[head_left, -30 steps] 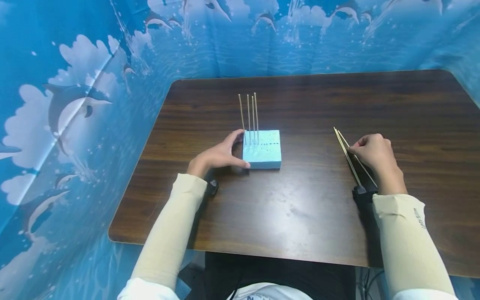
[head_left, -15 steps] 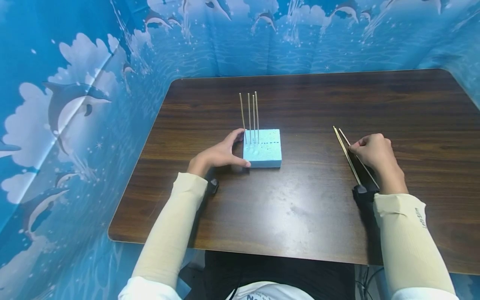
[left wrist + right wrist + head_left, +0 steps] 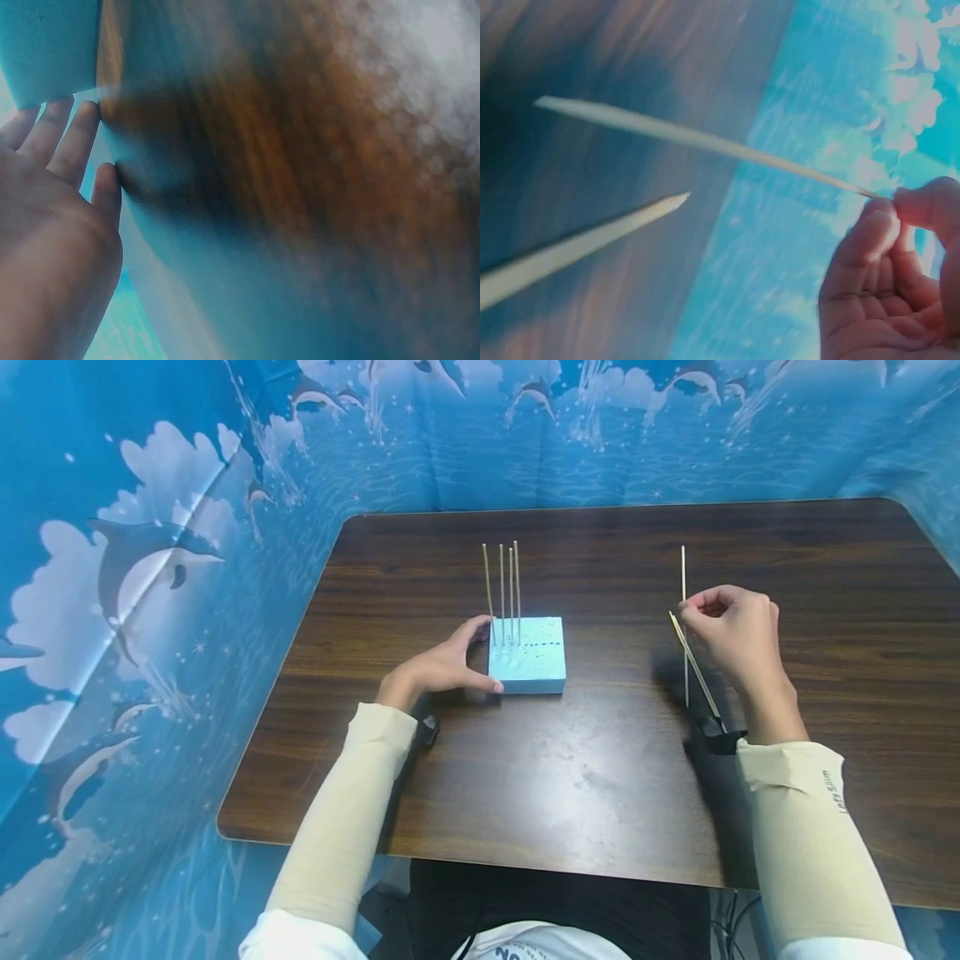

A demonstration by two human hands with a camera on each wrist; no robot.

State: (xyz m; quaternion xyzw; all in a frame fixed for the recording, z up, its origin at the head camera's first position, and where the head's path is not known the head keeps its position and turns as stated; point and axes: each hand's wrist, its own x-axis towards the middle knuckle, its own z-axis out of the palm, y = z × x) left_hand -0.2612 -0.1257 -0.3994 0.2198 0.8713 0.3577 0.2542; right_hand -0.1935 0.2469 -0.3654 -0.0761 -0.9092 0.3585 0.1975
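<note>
A light blue foam block (image 3: 527, 654) sits on the dark wooden table (image 3: 600, 777) with several thin wooden skewers (image 3: 502, 585) standing upright in its left part. My left hand (image 3: 438, 668) holds the block's left side between thumb and fingers; the left wrist view shows those fingers (image 3: 71, 142) against the block (image 3: 45, 45). My right hand (image 3: 731, 627) is raised off the table and pinches one skewer (image 3: 684, 627), held nearly upright. In the right wrist view that skewer (image 3: 705, 142) runs from my fingertips (image 3: 900, 214). Another skewer (image 3: 697, 672) lies on the table below the hand.
A blue curtain with dolphins and clouds (image 3: 150, 568) surrounds the table on the left and back. The table's near edge (image 3: 480, 860) lies close to my body. Small black wrist cameras (image 3: 425, 731) sit by each sleeve.
My right hand has lifted one skewer off the table and turned it nearly upright; one skewer stays lying there. The left hand and the block have not moved.
</note>
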